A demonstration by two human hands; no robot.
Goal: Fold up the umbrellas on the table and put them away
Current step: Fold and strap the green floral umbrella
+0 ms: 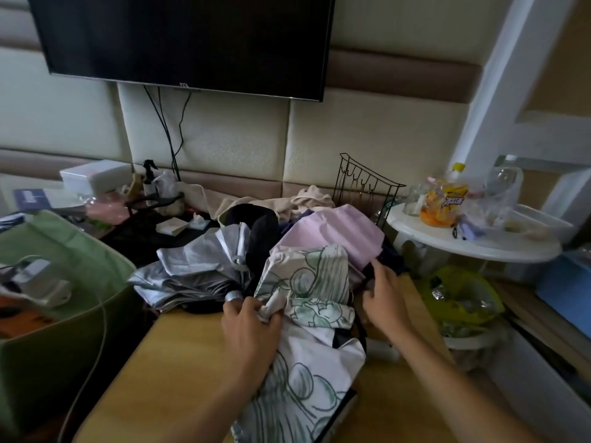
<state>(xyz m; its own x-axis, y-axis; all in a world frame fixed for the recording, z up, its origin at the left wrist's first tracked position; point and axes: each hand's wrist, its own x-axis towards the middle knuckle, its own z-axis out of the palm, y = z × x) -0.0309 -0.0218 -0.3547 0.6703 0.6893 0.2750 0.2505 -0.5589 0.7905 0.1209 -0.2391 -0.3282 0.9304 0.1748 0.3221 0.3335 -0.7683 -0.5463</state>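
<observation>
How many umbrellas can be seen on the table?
3: a silver one at left, a pink one behind, a white flowered one in front, gripped by the left hand. The pile may hide more.

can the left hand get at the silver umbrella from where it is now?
Probably yes. The silver umbrella lies just left of the left hand, with nothing between them. But that hand grips the white floral umbrella and would have to let go first.
</observation>
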